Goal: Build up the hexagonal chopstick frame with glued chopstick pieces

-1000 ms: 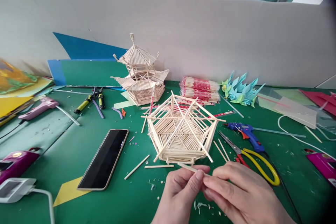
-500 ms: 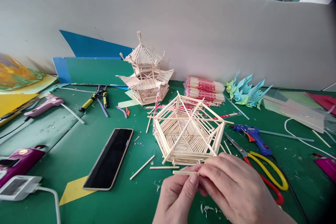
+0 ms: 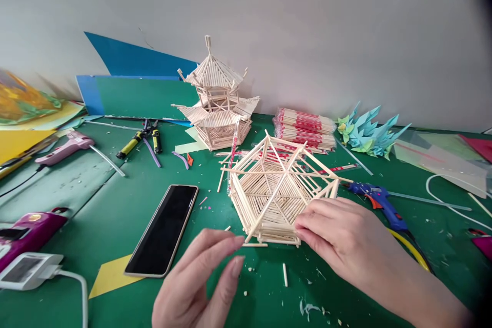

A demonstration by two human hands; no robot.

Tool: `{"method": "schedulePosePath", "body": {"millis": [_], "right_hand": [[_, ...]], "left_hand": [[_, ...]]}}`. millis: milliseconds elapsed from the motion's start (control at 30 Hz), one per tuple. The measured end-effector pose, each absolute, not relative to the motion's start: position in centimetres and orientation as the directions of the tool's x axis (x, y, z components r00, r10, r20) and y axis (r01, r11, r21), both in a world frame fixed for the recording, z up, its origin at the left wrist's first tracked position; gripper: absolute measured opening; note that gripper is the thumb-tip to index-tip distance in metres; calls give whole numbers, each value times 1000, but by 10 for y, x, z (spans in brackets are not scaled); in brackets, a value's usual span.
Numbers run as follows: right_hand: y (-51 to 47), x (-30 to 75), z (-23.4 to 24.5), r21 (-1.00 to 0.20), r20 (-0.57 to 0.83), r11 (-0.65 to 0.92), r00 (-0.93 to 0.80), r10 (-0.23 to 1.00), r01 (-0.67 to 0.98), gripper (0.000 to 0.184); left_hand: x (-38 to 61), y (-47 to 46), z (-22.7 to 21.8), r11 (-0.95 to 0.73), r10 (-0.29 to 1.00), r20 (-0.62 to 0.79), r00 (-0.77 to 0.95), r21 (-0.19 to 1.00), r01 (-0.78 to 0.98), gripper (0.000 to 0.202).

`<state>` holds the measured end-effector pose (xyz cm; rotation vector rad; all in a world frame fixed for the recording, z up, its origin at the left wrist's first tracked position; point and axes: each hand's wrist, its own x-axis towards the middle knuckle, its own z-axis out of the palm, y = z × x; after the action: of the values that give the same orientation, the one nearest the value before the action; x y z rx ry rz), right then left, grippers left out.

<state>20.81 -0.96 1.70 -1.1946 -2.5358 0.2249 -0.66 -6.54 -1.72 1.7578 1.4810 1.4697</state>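
Note:
A hexagonal frame of thin wooden sticks (image 3: 277, 189) stands on the green mat in the middle. My right hand (image 3: 338, 236) lies against its front right side, fingers together and pressed on the lower edge. My left hand (image 3: 196, 282) hovers just in front of the frame's front left corner, its fingers stretched out and apart with nothing in them. A short cut stick (image 3: 285, 274) lies on the mat between my hands. Another loose stick (image 3: 254, 244) rests by the frame's front edge. Small wood chips are scattered around.
A finished stick pagoda (image 3: 215, 102) stands behind the frame, beside wrapped chopstick packs (image 3: 305, 130) and paper cranes (image 3: 367, 130). A phone (image 3: 163, 228) lies at left, a blue glue gun (image 3: 378, 200) and yellow scissors (image 3: 411, 248) at right. Pliers (image 3: 138, 141) and a pink glue gun (image 3: 67, 146) lie far left.
My hands held one stick between them and have now parted. The right hand moved onto the frame. The left hand dropped back and opened. A short stick now lies on the mat.

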Motion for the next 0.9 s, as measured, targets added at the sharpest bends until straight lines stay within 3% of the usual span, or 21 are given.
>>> {"method": "schedulePosePath", "body": {"millis": [300,900], "right_hand": [[-7,205,19,-239,154,609,-590,793,756,18],[-4,203,20,-193,165,630,-608,776,752,19]], "left_hand": [[-9,-37,-30,-516,832,537,137,660,545,22],[-3,-36,-33,-524,824,540,171,612,592,15]]}}
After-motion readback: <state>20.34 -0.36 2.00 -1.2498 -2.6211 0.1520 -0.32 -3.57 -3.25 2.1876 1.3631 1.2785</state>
